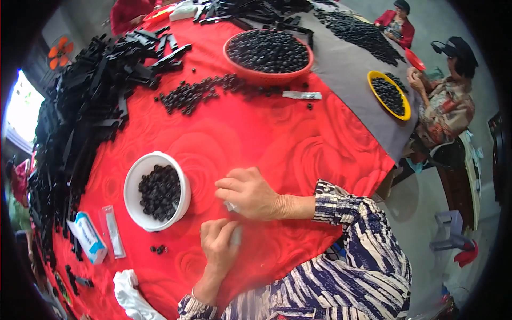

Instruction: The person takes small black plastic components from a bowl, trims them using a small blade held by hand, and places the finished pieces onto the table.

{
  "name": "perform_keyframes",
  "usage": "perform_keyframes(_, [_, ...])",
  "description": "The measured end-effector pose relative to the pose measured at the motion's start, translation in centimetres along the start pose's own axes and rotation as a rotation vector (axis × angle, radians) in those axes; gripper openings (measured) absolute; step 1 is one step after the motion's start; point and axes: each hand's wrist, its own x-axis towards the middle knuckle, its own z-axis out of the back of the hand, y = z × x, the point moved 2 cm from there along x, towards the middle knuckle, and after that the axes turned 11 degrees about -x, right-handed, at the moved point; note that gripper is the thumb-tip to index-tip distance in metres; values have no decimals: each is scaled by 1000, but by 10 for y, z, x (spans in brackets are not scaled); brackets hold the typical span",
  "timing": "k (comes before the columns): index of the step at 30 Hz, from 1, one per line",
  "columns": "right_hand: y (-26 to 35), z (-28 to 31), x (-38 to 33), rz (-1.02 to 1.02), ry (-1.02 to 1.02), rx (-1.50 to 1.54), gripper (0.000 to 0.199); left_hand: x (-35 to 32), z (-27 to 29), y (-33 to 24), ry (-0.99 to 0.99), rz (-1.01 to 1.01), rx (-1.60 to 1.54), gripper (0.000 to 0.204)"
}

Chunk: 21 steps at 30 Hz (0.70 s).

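My right hand [249,193] is over the red flowered tablecloth [256,141], its fingers bent and closed. A small whitish piece [231,206] shows under those fingers, too little of it visible to name. Just below and to the left, my left hand [217,248] is closed too, with another pale bit [236,235] by its thumb; what it is, I cannot make out. The hands are close together but apart. Left of them stands a white plastic bowl [184,200] partly filled with small round black pieces [160,193].
Black strips [80,101] are heaped along the left. A red basin [266,79] of black pieces stands at the back, beside loose ones [197,93]. A tissue pack [90,237], a slim packet [113,232] and white cloth [130,296] lie near left. A person [448,101] sits by a yellow tray [408,109].
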Motion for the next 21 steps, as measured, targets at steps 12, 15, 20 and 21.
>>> perform_keyframes(12, [-202,55,-46,-711,-100,-601,20,4,-3,0,-7,22,19,25])
perform_keyframes(15, [-212,46,-44,-724,-58,-601,20,1,-4,3,-13,14,29,24])
perform_keyframes(20, [-212,34,-52,-624,-28,-618,18,2,-5,2,-12,-5,17,24])
perform_keyframes(21, [-209,32,-50,-598,-30,-599,17,3,-4,2,-12,-5,19,24])
